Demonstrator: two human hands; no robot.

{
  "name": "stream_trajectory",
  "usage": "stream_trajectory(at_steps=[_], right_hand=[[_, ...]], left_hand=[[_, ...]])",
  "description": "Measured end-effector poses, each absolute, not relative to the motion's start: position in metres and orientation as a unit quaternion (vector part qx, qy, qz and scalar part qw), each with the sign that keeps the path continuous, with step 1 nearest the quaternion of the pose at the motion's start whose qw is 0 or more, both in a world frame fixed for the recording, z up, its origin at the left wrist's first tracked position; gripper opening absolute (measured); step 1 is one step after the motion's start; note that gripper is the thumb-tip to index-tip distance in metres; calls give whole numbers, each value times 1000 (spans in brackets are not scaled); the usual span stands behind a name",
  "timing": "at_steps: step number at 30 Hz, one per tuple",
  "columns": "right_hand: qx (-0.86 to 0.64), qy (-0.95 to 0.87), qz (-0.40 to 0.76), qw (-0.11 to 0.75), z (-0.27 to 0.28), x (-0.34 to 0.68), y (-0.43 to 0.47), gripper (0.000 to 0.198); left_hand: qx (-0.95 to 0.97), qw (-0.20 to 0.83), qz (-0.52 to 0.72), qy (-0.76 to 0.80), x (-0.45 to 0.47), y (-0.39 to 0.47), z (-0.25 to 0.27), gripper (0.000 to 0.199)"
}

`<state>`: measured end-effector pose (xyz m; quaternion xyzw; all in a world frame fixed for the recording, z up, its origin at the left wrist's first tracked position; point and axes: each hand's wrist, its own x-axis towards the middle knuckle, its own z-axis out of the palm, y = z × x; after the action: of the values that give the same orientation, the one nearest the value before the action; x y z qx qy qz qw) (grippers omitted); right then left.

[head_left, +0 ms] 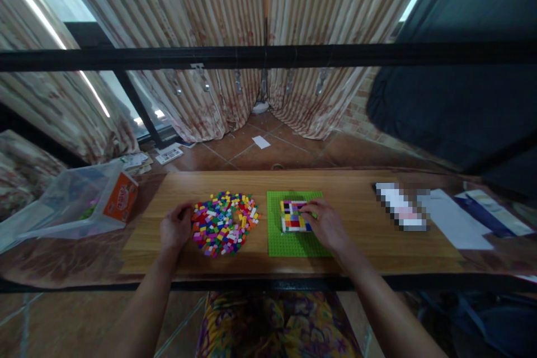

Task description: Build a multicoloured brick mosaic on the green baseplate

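Observation:
Many small toy bricks (220,226) in mixed colours lie in a loose pile on the wooden board. At the pile's left edge rests my left hand (174,229), its fingers curled together; what they hold, if anything, is hidden. A green baseplate (274,243) lies right of the pile. On it stands a low rectangular build of bricks (291,218), with a white rim and a multicoloured inside. My right hand (327,225) reaches over the build's right side, thumb and fingers pinched at its upper right. Whether a small brick is between those fingers cannot be made out.
A clear plastic bin (79,201) with an orange label stands left of the wooden board (356,190). A blurred-out flat object (400,207) lies at the board's right, beside white paper (457,224). A dark bar (268,57) crosses behind, before striped curtains.

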<state>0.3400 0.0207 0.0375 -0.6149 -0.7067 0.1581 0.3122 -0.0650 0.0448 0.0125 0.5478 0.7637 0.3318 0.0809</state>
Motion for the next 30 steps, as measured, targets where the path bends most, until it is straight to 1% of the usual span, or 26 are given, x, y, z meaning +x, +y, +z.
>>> stream_trajectory(at_steps=[3,6,10,13,15,20,25,30], right_hand=[[-619,-704,162,308,42,339,24,19],[-649,-661,191,326,42,337,26,16],[-677,-565,273,386,33,337,27,11],[-672,-484,353,435,25,336,28,18],[-669,-444,384,456,22,334,28,21],[-675,-406,383,483,21,327,30,20],[-676,-411,368,487,21,325,30,20],[-655,-432,372,496,20,330,20,30]], left_hand=[[552,76,336,759,-66,45,11,32],[554,74,341,756,-67,45,10,31],[549,79,339,760,-67,46,9,31],[548,80,338,761,-66,46,10,32],[549,79,335,762,-65,45,10,32],[549,83,327,765,-65,46,10,33],[543,93,334,765,-66,47,10,32],[533,104,362,758,-65,45,8,31]])
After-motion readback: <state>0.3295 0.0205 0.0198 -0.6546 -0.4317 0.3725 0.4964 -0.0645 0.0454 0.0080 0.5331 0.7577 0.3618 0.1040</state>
